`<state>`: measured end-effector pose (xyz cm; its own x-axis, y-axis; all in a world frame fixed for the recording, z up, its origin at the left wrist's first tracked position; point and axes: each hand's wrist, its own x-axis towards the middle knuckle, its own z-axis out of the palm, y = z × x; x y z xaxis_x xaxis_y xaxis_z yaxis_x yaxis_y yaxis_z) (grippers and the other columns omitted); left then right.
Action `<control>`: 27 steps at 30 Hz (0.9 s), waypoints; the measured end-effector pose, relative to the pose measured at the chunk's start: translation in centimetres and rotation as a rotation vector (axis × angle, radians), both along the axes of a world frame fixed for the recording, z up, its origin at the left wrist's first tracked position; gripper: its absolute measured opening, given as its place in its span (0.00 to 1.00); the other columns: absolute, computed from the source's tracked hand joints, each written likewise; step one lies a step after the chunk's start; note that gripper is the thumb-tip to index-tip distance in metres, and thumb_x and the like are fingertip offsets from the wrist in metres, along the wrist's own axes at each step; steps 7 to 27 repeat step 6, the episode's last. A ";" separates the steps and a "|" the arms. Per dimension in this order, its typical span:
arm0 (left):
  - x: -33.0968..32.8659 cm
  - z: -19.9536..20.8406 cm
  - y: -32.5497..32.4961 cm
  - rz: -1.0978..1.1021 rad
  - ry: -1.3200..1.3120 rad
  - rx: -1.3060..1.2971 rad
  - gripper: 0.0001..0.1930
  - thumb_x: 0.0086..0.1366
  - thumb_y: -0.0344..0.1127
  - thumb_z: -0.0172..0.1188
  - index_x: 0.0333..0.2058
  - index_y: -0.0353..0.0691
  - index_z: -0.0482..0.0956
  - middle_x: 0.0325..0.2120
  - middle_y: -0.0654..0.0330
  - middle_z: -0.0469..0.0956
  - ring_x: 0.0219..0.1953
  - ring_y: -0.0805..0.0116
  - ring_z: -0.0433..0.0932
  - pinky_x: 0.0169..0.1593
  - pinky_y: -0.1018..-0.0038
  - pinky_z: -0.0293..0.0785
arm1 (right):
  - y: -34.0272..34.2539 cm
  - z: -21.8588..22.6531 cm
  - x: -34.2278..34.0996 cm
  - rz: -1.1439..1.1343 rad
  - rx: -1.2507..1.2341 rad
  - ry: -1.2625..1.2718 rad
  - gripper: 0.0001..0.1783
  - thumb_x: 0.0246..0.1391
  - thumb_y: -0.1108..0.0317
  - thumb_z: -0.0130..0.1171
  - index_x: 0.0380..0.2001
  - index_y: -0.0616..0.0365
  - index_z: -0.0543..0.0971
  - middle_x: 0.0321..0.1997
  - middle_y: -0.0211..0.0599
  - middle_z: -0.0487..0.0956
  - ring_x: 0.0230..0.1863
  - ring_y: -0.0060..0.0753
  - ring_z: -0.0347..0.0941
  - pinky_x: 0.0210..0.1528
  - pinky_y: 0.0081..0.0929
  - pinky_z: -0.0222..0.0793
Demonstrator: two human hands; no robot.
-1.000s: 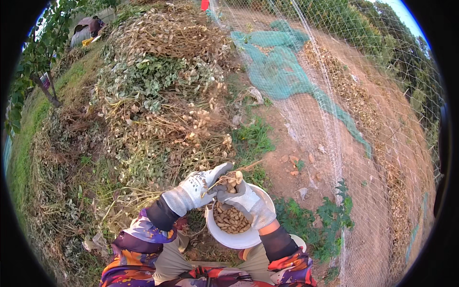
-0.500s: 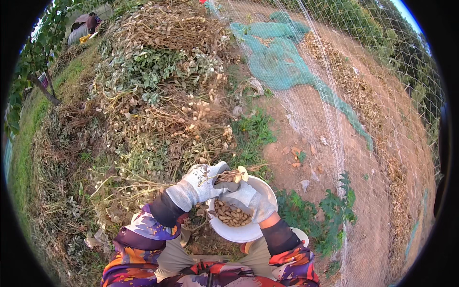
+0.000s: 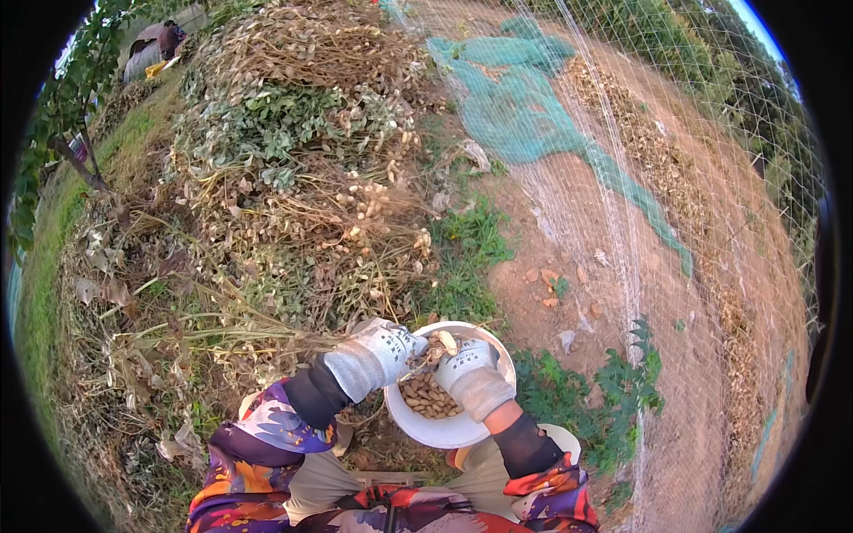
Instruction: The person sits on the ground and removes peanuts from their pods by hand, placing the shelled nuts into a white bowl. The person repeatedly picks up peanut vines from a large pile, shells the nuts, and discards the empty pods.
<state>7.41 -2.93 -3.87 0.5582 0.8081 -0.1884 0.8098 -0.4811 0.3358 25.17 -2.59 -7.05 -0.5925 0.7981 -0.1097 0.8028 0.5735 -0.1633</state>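
Note:
My left hand (image 3: 380,348), in a white-grey knit glove, is closed around a dried peanut plant (image 3: 258,334), whose stems trail off to the left. At its root end a few pale peanut pods (image 3: 443,341) show between my two hands. My right hand (image 3: 468,362), gloved alike, has its fingers bent in against these pods; its fingertips are partly hidden. Both hands are over a white bucket (image 3: 449,433) standing between my legs. Loose peanuts (image 3: 428,396) lie inside the bucket, below the gloves.
A large heap of peanut plants (image 3: 302,115) spreads ahead and left. White netting (image 3: 635,293) hangs along the right, with green mesh (image 3: 524,120) beyond it. Leafy weeds (image 3: 595,400) grow right of the bucket. A person (image 3: 171,37) is at the far left.
My left hand has turned and lowered slightly toward the bucket with the plant. The pods have dipped, and my right hand has rotated so the back of its glove shows.

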 end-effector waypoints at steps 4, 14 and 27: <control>0.9 2.1 0.2 -0.003 0.033 -0.109 0.16 0.57 0.48 0.54 0.36 0.44 0.75 0.24 0.51 0.77 0.28 0.53 0.77 0.34 0.63 0.72 | 0.2 -1.3 0.8 -0.029 0.053 0.182 0.13 0.51 0.58 0.47 0.37 0.49 0.75 0.38 0.37 0.78 0.42 0.41 0.74 0.43 0.36 0.69; -0.3 0.8 0.7 0.005 -0.227 -0.200 0.23 0.55 0.53 0.56 0.44 0.44 0.74 0.28 0.49 0.78 0.31 0.54 0.78 0.38 0.62 0.72 | 0.6 -2.2 1.3 -0.025 0.082 0.279 0.14 0.51 0.57 0.48 0.37 0.49 0.75 0.38 0.37 0.78 0.42 0.40 0.73 0.44 0.35 0.69; -0.3 0.8 0.7 0.005 -0.227 -0.200 0.23 0.55 0.53 0.56 0.44 0.44 0.74 0.28 0.49 0.78 0.31 0.54 0.78 0.38 0.62 0.72 | 0.6 -2.2 1.3 -0.025 0.082 0.279 0.14 0.51 0.57 0.48 0.37 0.49 0.75 0.38 0.37 0.78 0.42 0.40 0.73 0.44 0.35 0.69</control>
